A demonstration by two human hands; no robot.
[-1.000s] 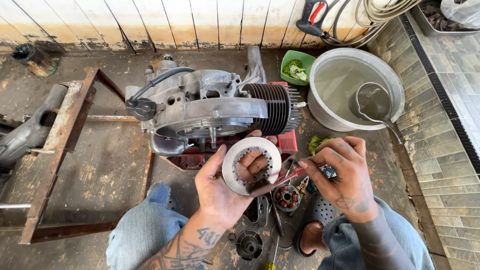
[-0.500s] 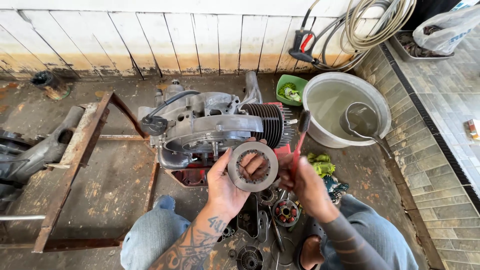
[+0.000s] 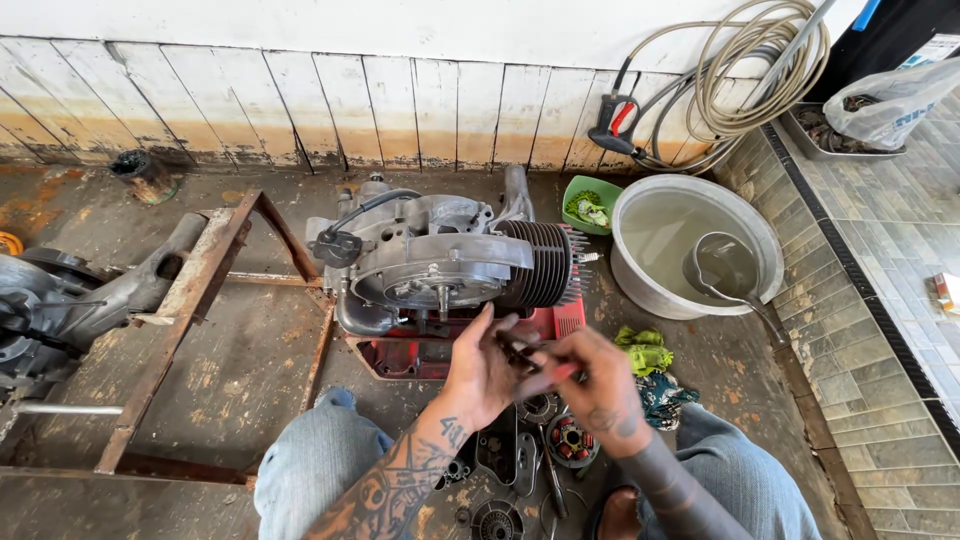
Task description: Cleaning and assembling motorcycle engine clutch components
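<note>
stained concrete floor [image 3: 230, 380], white plank wall [image 3: 300, 100], tiled step [image 3: 880, 300]

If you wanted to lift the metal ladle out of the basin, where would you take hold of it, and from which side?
Probably by the handle. The ladle sits bowl-down in the liquid in the round basin, and its long handle slants out over the near right rim, dry and clear of the rim. Coming from the tiled right side, a hand could close around that free end.
</note>
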